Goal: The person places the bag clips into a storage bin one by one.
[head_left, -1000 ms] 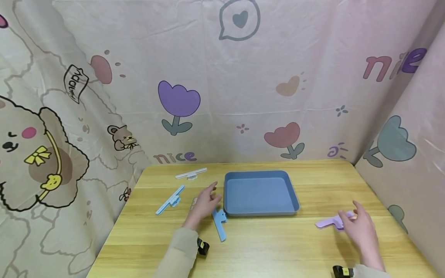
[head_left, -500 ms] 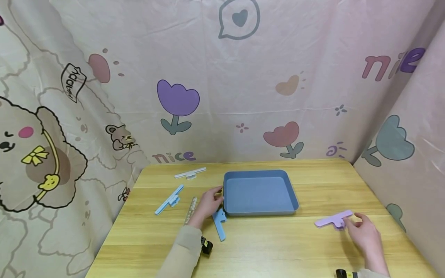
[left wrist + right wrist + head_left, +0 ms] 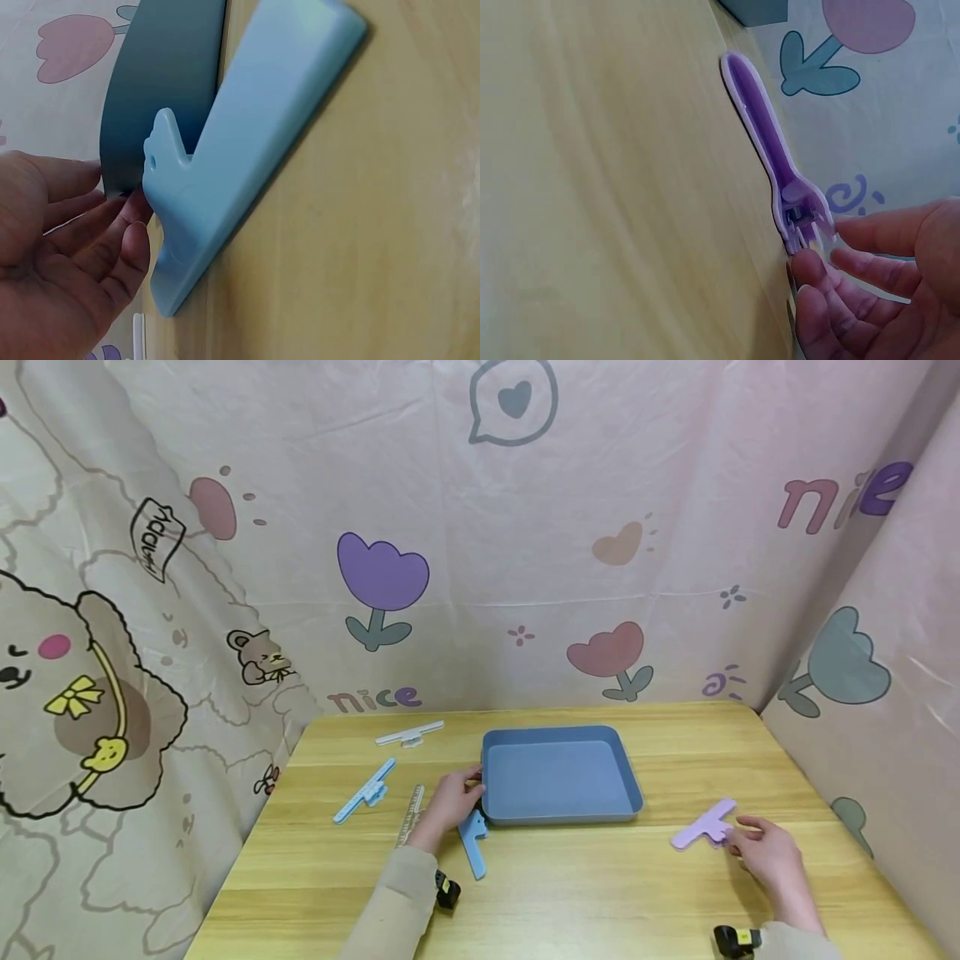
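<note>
My left hand (image 3: pixel 447 802) is at the left side of a blue-grey rectangular tray (image 3: pixel 491 820), its thumb and fingers gripping the tray wall (image 3: pixel 161 82). Close by that hand a blue clip (image 3: pixel 472 852) lies on the table; it fills much of the left wrist view. At the right, my right hand (image 3: pixel 768 853) pinches the handle end of a purple sealing clip (image 3: pixel 693 835) between thumb and fingers. A small spring shows inside this clip (image 3: pixel 769 142) in the right wrist view, where its long bar points away from the hand.
Left of the tray lie a white clip (image 3: pixel 408 733), a light blue clip (image 3: pixel 366 792) and a pale clip (image 3: pixel 410 814) partly behind the left forearm. Patterned curtains (image 3: pixel 517 527) hang behind and beside the wooden table (image 3: pixel 585 893).
My left hand has shifted right onto the tray's left edge. The right hand has come to the purple clip's handle, and the clip has turned and slid slightly left.
</note>
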Available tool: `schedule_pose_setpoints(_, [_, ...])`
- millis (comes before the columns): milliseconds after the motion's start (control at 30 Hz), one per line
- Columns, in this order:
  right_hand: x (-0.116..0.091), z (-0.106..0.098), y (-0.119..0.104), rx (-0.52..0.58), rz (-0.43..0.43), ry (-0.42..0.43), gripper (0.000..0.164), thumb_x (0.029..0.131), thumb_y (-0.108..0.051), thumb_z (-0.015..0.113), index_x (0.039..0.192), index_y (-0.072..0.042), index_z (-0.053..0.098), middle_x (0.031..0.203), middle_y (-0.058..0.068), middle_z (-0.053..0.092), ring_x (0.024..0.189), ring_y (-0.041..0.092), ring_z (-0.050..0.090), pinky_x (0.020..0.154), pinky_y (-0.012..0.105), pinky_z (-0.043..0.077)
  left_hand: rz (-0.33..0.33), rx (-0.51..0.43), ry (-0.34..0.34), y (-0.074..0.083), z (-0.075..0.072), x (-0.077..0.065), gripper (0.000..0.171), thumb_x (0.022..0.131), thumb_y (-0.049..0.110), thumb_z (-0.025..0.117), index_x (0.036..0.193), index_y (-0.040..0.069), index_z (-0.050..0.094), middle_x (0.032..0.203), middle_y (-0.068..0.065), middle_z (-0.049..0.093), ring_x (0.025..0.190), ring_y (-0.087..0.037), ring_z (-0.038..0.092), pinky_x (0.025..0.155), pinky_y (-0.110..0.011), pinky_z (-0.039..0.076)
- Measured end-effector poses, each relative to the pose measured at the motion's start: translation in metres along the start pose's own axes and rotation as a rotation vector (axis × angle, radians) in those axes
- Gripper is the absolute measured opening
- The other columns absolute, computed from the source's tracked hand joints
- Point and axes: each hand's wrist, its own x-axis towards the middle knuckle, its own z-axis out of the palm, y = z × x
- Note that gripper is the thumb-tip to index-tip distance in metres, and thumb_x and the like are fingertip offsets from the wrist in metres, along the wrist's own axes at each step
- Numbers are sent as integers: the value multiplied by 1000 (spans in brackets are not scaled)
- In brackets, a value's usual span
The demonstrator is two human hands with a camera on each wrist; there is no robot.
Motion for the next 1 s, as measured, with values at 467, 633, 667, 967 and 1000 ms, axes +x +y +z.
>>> schedule_pose_setpoints(467, [5,7,-4,102,83,-50,54,94,-17,60,131,18,42,77,2,67,65,13,61,52,27,48,-12,-6,18,-2,3,2,43,97,7,60,138,-1,53,122,-17,63,94,-23,62,80,-37,54])
schedule_pose_setpoints(633, [6,8,-2,123,107,-54,51,94,-16,60,129,18,45,76,2,69,64,15,60,53,28,45,-20,-24,15,0,3,1,43,97,5,59,138,-2,52,122,-19,62,97,-26,62,81,-38,54])
schedule_pose_setpoints(667, [7,9,-2,129,110,-55,50,94,-15,60,128,19,45,75,2,69,64,15,60,52,28,44,-22,-26,16,0,4,0,42,97,5,59,139,-2,52,122,-20,62,98,-27,62,81,-39,54])
schedule_pose_setpoints(967, [8,13,-6,164,128,-61,48,93,-8,57,131,18,44,75,2,68,62,13,57,51,26,43,-39,-44,11,0,5,1,43,98,5,57,140,-3,50,123,-20,61,100,-29,62,83,-40,54])
schedule_pose_setpoints(1000, [8,13,-7,166,131,-61,48,93,-8,57,132,18,44,75,1,67,63,13,57,51,25,43,-44,-45,9,-1,6,1,43,98,6,57,140,-2,50,123,-20,61,101,-29,62,84,-41,54])
